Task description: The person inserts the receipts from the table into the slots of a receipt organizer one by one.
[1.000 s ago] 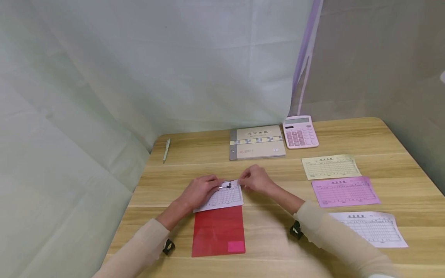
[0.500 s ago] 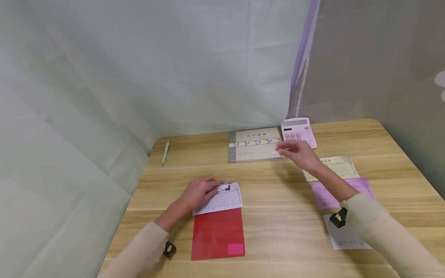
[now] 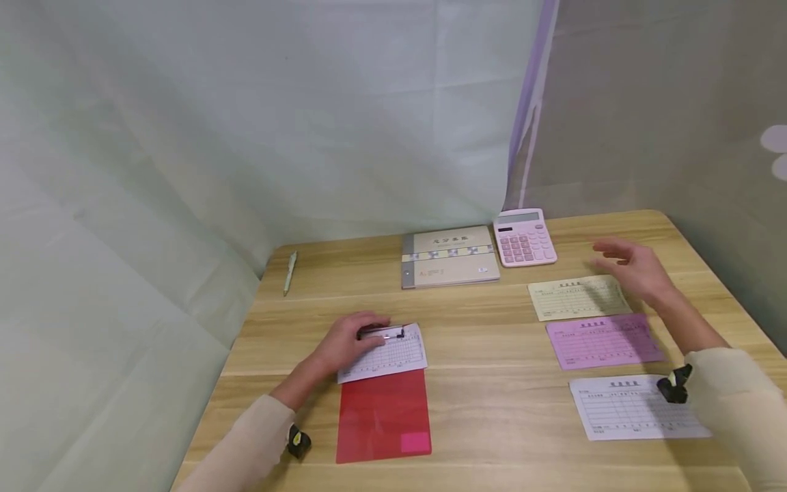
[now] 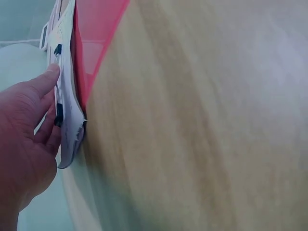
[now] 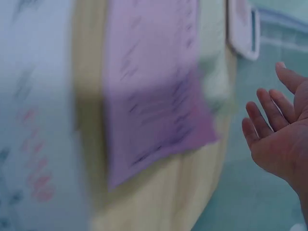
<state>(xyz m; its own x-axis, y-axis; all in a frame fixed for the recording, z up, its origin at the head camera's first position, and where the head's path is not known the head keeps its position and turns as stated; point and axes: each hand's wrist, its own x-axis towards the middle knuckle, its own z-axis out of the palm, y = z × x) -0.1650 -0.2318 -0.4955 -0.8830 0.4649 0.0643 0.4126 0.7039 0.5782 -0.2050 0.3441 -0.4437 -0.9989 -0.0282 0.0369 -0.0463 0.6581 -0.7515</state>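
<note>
A white printed form (image 3: pixel 393 352) lies over the upper part of a red clipboard (image 3: pixel 384 413), by its metal clip (image 3: pixel 387 335). My left hand (image 3: pixel 346 342) holds the clip at the board's top edge. In the left wrist view its thumb lies on the clip's wire (image 4: pixel 58 91) and the fingers are behind it. My right hand (image 3: pixel 633 270) is above the far right corner of a yellow form (image 3: pixel 578 298), its fingers spread and holding nothing. A purple form (image 3: pixel 602 342) and another white form (image 3: pixel 633 410) lie nearer, in a column with the yellow one.
Toward the back of the wooden table (image 3: pixel 492 383) lie a beige account book (image 3: pixel 451 256) and a pink calculator (image 3: pixel 525 238). A pen (image 3: pixel 290 273) lies at the back left. Pale curtains (image 3: pixel 369 123) hang behind the table.
My right hand has left the white form on the clipboard and swung right, past the account book and calculator, to above the yellow form. My left hand has stayed at the clip.
</note>
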